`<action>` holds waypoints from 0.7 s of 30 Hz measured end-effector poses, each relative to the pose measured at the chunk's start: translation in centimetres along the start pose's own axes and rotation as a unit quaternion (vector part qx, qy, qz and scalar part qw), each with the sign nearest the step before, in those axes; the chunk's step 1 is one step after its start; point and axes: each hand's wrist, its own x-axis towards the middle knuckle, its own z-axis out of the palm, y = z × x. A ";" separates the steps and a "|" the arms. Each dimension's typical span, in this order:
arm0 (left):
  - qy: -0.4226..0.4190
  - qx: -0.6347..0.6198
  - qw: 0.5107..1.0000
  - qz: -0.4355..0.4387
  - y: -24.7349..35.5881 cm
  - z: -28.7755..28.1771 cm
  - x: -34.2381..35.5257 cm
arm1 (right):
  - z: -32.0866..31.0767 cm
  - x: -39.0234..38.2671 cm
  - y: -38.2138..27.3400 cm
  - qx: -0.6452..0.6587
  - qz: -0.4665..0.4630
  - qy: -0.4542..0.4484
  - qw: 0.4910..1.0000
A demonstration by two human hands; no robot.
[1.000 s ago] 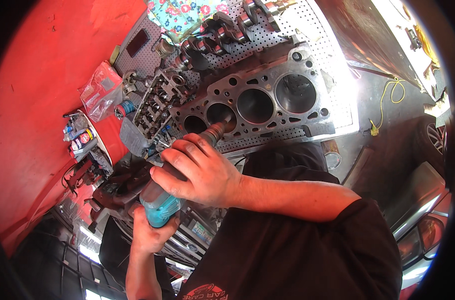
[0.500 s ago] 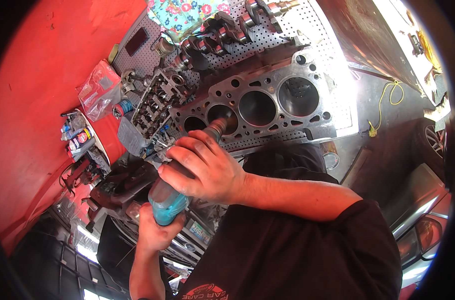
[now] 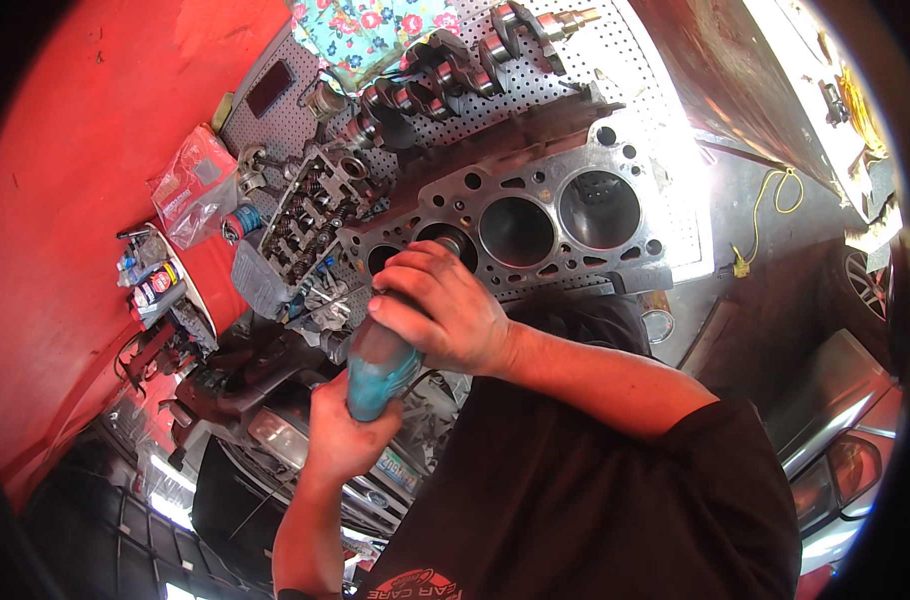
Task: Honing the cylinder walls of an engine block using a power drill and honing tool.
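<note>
Both of my hands hold a teal and dark grey power drill [image 3: 383, 375], tilted toward the engine block [image 3: 575, 160]. My right hand [image 3: 447, 310] is closed over the top of its body near the front. Lower down, my left hand [image 3: 351, 432] wraps around the rear end, its grip partly hidden by the drill. The front of the drill points into the second cylinder bore from the left, and whatever it carries inside that bore is hidden. To the right, two more round bores [image 3: 516, 232] show in the block's flat metal face.
A crankshaft [image 3: 430, 85] lies behind the block on the perforated bench [image 3: 630, 60], near a floral cloth [image 3: 365, 35]. Left of the block sits a cylinder head [image 3: 315, 215] with springs. Bottles stand on a red drum [image 3: 225, 285]. A yellow cord [image 3: 760, 215] lies on the floor.
Both hands and the drill have moved up and to the right. The drill now stands more upright, and its front end is deeper in the second bore. The view has shifted slightly.
</note>
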 end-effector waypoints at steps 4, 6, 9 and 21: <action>-0.003 -0.040 0.999 -0.019 -0.3 1.4 1.5 | -0.5 -0.7 1.6 0.005 0.009 -0.003 1.000; -0.005 -0.047 0.999 -0.022 -0.6 1.7 2.1 | -0.6 -0.8 2.0 0.003 0.012 -0.011 1.000; -0.009 -0.057 0.998 -0.026 -0.5 1.8 2.7 | -0.6 -0.9 2.2 0.005 0.024 -0.005 1.000; -0.032 -0.028 0.998 -0.037 0.0 1.2 4.7 | -0.1 -1.4 2.6 -0.006 0.044 0.009 0.999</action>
